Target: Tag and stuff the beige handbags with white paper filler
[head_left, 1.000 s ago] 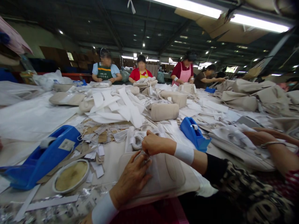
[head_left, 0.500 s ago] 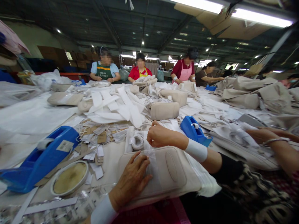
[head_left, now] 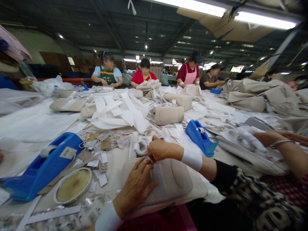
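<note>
A beige bag [head_left: 168, 179] with an oval patch lies flat in front of me at the table's near edge. A strip of translucent wrapping [head_left: 157, 173] runs across its front. My left hand [head_left: 138, 183] rests on the bag's left part with the fingers spread. Beside its fingertips, my right hand [head_left: 160, 149] is closed at the bag's far edge; whatever its fingers pinch is hidden. Just behind the bag lies a coiled strap [head_left: 141, 147] in white wrapping, next to the right hand.
Blue tape dispensers stand at left [head_left: 45, 163] and right [head_left: 201, 136]. A round dish of yellowish paste [head_left: 73, 186] and a pile of tags [head_left: 102, 144] lie left. White foam strips [head_left: 125, 112] and beige bags [head_left: 169, 115] are behind. A co-worker's hand [head_left: 269, 139] is at right.
My right hand has come down and slightly left to the bag's far edge, close to the left fingertips. My left hand stays spread on the bag.
</note>
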A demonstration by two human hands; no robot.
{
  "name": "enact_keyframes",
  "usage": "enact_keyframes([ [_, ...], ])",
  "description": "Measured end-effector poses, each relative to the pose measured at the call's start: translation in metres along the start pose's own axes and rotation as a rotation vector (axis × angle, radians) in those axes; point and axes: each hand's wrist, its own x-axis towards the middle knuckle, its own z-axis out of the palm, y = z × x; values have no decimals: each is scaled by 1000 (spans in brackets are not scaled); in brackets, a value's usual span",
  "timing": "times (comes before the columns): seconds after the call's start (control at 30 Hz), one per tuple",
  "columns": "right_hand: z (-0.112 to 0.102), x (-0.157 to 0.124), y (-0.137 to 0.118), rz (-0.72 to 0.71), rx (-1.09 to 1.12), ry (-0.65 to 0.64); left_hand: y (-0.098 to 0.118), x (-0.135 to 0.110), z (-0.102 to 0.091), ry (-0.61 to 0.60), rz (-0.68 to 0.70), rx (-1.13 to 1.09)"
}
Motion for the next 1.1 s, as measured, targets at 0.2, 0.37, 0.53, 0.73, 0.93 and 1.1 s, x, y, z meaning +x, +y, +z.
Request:
enact_keyframes([
  [0.2, -2, -2, -6, 5, -51, 39, 1, 1, -4, -3, 41, 35],
  [0.37, 9, -4, -14, 33, -127, 135, 1, 1, -5, -5, 90, 63],
  [0.53, 27, -9, -22, 50, -240, 347, 1, 1, -4, -27, 97, 84],
  [0.73, 33, -9, -24, 95, -267, 317, 1, 3, -4, -48, 61, 69],
  [0.93, 26, -7, -20, 84, -309, 370, 1, 3, -4, -43, 93, 95],
  [1.1, 29, 3, -2, 82, -296, 318, 0, 2, -3, -12, 134, 95],
])
